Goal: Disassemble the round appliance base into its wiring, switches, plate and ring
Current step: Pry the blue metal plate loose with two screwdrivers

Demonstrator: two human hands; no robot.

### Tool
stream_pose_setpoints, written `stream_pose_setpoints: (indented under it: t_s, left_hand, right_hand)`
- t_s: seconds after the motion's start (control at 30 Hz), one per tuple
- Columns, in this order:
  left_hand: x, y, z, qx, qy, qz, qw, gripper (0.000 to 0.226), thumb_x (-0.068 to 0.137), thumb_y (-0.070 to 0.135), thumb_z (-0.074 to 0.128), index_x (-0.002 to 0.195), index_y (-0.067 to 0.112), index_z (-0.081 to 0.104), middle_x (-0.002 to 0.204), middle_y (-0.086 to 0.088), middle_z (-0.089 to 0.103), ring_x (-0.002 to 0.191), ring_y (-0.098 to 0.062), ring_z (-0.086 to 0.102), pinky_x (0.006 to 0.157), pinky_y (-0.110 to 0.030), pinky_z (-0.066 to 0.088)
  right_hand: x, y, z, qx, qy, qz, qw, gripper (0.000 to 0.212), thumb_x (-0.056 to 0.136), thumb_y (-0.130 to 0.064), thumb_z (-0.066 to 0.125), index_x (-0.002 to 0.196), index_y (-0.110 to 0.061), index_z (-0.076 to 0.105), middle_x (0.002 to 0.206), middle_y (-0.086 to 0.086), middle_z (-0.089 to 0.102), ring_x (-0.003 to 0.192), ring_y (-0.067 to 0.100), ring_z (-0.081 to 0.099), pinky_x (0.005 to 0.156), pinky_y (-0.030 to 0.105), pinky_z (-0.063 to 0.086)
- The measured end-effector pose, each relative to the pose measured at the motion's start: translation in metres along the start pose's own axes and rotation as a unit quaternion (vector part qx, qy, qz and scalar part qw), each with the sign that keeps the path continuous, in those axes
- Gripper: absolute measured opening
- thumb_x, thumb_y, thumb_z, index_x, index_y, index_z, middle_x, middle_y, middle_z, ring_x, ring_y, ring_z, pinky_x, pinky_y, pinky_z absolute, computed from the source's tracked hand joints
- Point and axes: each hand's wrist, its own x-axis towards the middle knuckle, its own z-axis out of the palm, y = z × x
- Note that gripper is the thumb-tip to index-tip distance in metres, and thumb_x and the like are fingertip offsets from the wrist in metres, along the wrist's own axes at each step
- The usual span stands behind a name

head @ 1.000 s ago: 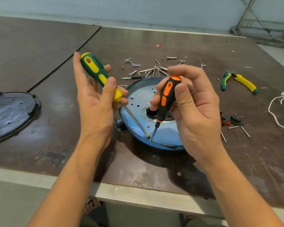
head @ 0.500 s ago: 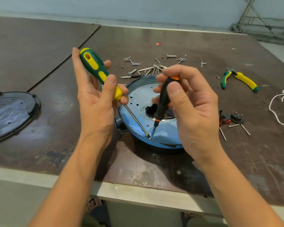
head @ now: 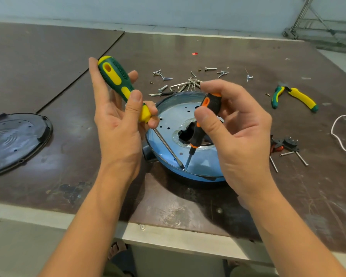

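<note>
The round blue appliance base [head: 200, 172] lies on the brown table, its pale perforated plate [head: 168, 120] facing up with a ragged dark hole in the middle. My left hand [head: 116, 120] grips a green and yellow screwdriver [head: 118, 82] whose shaft slants down to the plate's near edge. My right hand [head: 234, 134] pinches a black and orange screwdriver [head: 200, 128], and its tip meets the other tip at the near rim. Removed black switches [head: 284, 145] lie to the right. A white wire [head: 340, 132] lies at the right edge.
A dark round cover [head: 14, 140] lies at the left. Several loose screws and hex keys [head: 180, 84] are scattered behind the base. Green and yellow pliers [head: 296, 96] lie at the right, with long screws [head: 288, 156] near the switches. The table's metal front edge [head: 168, 238] runs below my forearms.
My right hand has turned the orange screwdriver between its fingers, so the orange cap shows again. Both tips stay at the plate's near rim. The left hand has barely moved.
</note>
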Motion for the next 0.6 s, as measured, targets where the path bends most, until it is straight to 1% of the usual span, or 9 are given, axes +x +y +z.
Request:
stream_pose_setpoints:
  t_s: [0.1, 0.17, 0.2, 0.27, 0.33, 0.37, 0.47, 0.53, 0.6]
  left_hand:
    - [0.0011, 0.0011, -0.0014, 0.007, 0.009, 0.003, 1.0, 0.08, 0.104, 0.002, 0.05, 0.161, 0.029, 0.001, 0.137, -0.012, 0.049, 0.072, -0.021, 0.056, 0.057, -0.028, 0.046]
    - [0.0021, 0.002, -0.0027, 0.01, 0.011, 0.004, 1.0, 0.08, 0.104, 0.002, 0.05, 0.161, 0.029, 0.001, 0.138, -0.013, 0.049, 0.073, -0.021, 0.056, 0.057, -0.028, 0.046]
    - [0.0021, 0.0021, -0.0026, 0.011, 0.01, 0.004, 1.0, 0.08, 0.104, 0.002, 0.05, 0.161, 0.03, 0.002, 0.138, -0.012, 0.049, 0.073, -0.021, 0.056, 0.057, -0.028, 0.046]
    - [0.0009, 0.0017, -0.0011, 0.01, 0.006, 0.003, 1.0, 0.08, 0.103, 0.002, 0.051, 0.161, 0.03, 0.002, 0.137, -0.013, 0.049, 0.073, -0.021, 0.057, 0.057, -0.028, 0.047]
    - [-0.0003, 0.0012, 0.0007, 0.011, 0.001, 0.003, 1.0, 0.081, 0.103, 0.003, 0.052, 0.16, 0.031, 0.002, 0.136, -0.014, 0.049, 0.072, -0.02, 0.058, 0.058, -0.028, 0.048]
    - [-0.0005, 0.001, 0.0012, 0.012, -0.002, 0.002, 1.0, 0.081, 0.103, 0.003, 0.052, 0.16, 0.031, 0.002, 0.136, -0.014, 0.049, 0.072, -0.021, 0.058, 0.058, -0.028, 0.049]
    - [0.0001, 0.0016, 0.0016, 0.017, -0.007, 0.001, 1.0, 0.082, 0.102, 0.002, 0.053, 0.16, 0.031, 0.003, 0.136, -0.014, 0.049, 0.072, -0.02, 0.057, 0.059, -0.028, 0.048]
    - [0.0005, 0.0024, 0.0018, 0.019, -0.007, -0.002, 1.0, 0.082, 0.102, 0.002, 0.053, 0.16, 0.031, 0.002, 0.137, -0.014, 0.048, 0.073, -0.02, 0.057, 0.059, -0.028, 0.049]
    - [0.0004, 0.003, 0.0018, 0.02, -0.01, -0.001, 1.0, 0.082, 0.102, 0.002, 0.052, 0.16, 0.031, 0.002, 0.137, -0.014, 0.048, 0.074, -0.021, 0.057, 0.058, -0.028, 0.049]
  right_hand:
    - [0.0003, 0.0022, -0.0039, 0.007, 0.004, 0.022, 1.0, 0.029, 0.102, -0.001, 0.055, 0.129, -0.011, 0.061, 0.105, 0.008, 0.068, 0.092, 0.02, 0.068, 0.076, 0.03, 0.058]
    - [0.0, 0.0022, -0.0046, 0.032, 0.006, 0.048, 0.998, 0.032, 0.103, -0.004, 0.048, 0.131, -0.013, 0.06, 0.109, 0.009, 0.069, 0.096, 0.024, 0.07, 0.076, 0.034, 0.058]
    - [0.0003, 0.0019, -0.0039, 0.032, 0.007, 0.053, 0.998, 0.032, 0.103, -0.005, 0.048, 0.13, -0.014, 0.06, 0.109, 0.01, 0.069, 0.097, 0.024, 0.069, 0.076, 0.034, 0.058]
    - [0.0007, 0.0002, -0.0009, 0.012, 0.002, 0.029, 1.0, 0.027, 0.101, -0.004, 0.055, 0.127, -0.011, 0.062, 0.105, 0.009, 0.065, 0.094, 0.013, 0.063, 0.079, 0.029, 0.055]
    - [0.0003, -0.0011, 0.0012, -0.013, 0.001, -0.012, 1.0, 0.028, 0.098, 0.0, 0.063, 0.125, -0.008, 0.062, 0.101, 0.004, 0.059, 0.087, 0.002, 0.056, 0.077, 0.015, 0.049]
    - [0.0, -0.0008, 0.0009, -0.02, 0.003, -0.021, 1.0, 0.029, 0.097, 0.001, 0.064, 0.125, -0.008, 0.061, 0.101, 0.005, 0.06, 0.085, 0.002, 0.057, 0.076, 0.014, 0.049]
    - [-0.0008, 0.0009, -0.0022, -0.003, 0.003, 0.002, 1.0, 0.029, 0.103, 0.001, 0.054, 0.13, -0.008, 0.06, 0.109, 0.015, 0.069, 0.093, 0.021, 0.07, 0.08, 0.027, 0.057]
    - [-0.0011, 0.0002, -0.0032, 0.03, 0.002, 0.031, 0.999, 0.03, 0.105, -0.002, 0.047, 0.131, -0.009, 0.058, 0.112, 0.012, 0.07, 0.098, 0.023, 0.072, 0.083, 0.032, 0.057]
    - [-0.0006, -0.0017, -0.0012, 0.05, 0.003, 0.045, 0.998, 0.026, 0.104, -0.006, 0.047, 0.126, -0.012, 0.06, 0.109, 0.009, 0.069, 0.096, 0.024, 0.069, 0.083, 0.036, 0.056]
